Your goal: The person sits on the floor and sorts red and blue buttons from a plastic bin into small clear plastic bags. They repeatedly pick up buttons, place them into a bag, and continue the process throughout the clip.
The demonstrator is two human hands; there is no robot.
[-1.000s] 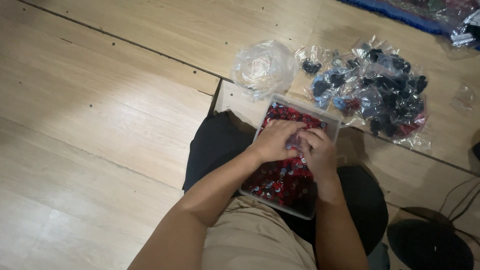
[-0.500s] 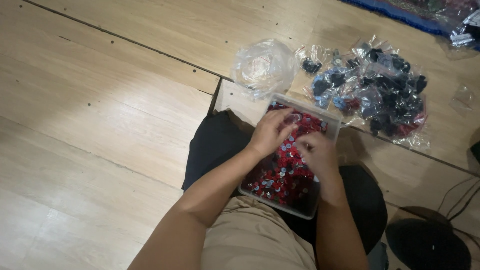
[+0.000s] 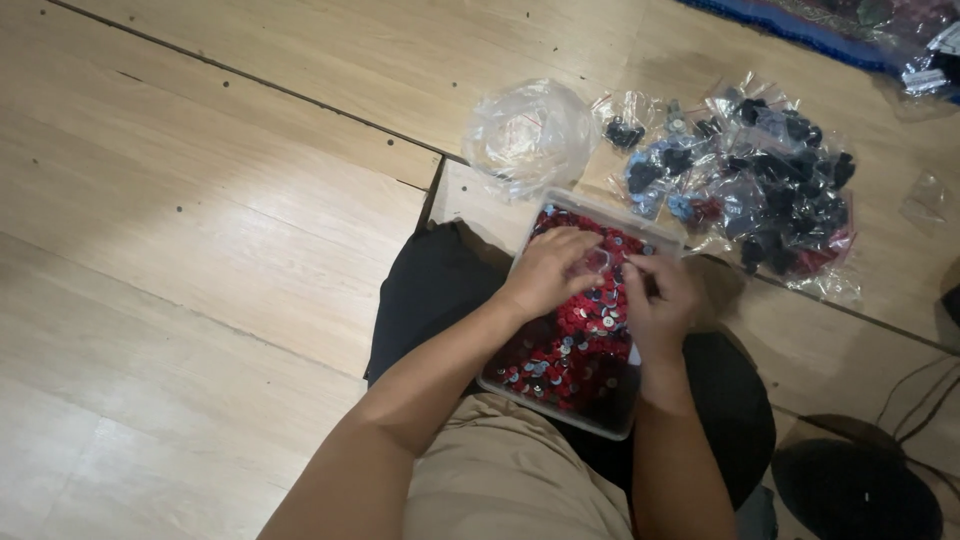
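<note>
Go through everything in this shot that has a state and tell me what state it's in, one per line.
Clear plastic box: open, no lid on it, filled with small red and grey pieces.
Left hand: over the box, fingers curled on a small clear bag.
Right hand: over the box, pinching at that bag.
Crumpled clear bag: on the floor, looks empty.
Pile of small bags: filled with dark pieces.

Pale wooden plank floor [image 3: 200,200] with dark seams and small specks, a blue-edged patterned rug [image 3: 800,25] at top right, light falling brightest on left boards.
</note>
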